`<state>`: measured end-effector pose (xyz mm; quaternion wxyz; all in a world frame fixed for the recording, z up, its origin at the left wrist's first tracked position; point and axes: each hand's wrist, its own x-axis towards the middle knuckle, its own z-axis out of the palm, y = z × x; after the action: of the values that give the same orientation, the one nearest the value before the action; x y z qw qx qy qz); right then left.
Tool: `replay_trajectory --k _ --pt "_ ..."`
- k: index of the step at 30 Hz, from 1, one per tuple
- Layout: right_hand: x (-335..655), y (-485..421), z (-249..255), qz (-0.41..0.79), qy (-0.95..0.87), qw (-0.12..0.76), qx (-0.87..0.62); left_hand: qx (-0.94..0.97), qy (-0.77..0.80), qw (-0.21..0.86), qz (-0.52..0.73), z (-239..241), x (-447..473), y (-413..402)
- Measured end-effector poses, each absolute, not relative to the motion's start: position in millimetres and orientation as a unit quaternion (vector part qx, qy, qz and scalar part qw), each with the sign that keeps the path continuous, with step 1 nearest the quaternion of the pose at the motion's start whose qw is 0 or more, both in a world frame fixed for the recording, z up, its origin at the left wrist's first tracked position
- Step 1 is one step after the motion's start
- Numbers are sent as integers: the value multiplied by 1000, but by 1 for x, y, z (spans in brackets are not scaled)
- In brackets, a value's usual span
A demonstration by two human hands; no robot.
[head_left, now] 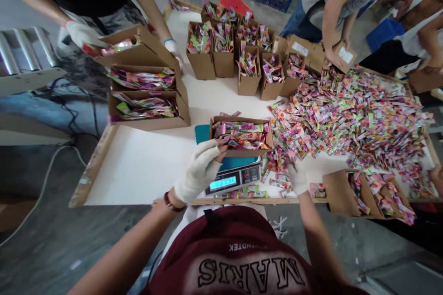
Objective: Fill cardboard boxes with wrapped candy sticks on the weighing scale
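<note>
From where I stand, the person's gloved left hand has its fingers bent at the near left corner of an open carton; I cannot tell whether they grip the cardboard, pinch a sachet or only brush it. The carton, filled close to its rim with sachets, sits just beyond those fingers on a scale, whose lit display is just to the right of the wrist. The gloved right hand is well off to the right, at the near edge of the loose pile, too blurred for me to say whether it holds anything. What worries me is the reading: if the left fingers bear down on that corner, or the sachets crowding the carton's right end lean on it, the weight could come out wrong. The carton also appears set toward the right of the scale, so a careless nudge might tip or shift it. And with so little room under the rim, a rushed handful from the right could slide out onto the white table.
</note>
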<state>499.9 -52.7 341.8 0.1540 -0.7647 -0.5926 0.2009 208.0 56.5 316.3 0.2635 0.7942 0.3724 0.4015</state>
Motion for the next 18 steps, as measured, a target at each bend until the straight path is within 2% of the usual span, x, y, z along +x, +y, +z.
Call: replay_trajectory --k 5,10,13,16,18 --pt "481 -15 366 184 -635 213 -719 810 316 173 463 321 228 55" --pt "471 41 388 249 -751 243 -562 824 335 166 425 319 226 51" --pt "493 91 370 251 -703 286 -600 883 354 180 249 317 239 52" --pt "516 159 340 197 -637 220 -712 911 365 189 43 320 252 57" --pt "523 205 327 159 -619 167 -750 908 371 193 -3 323 247 60"
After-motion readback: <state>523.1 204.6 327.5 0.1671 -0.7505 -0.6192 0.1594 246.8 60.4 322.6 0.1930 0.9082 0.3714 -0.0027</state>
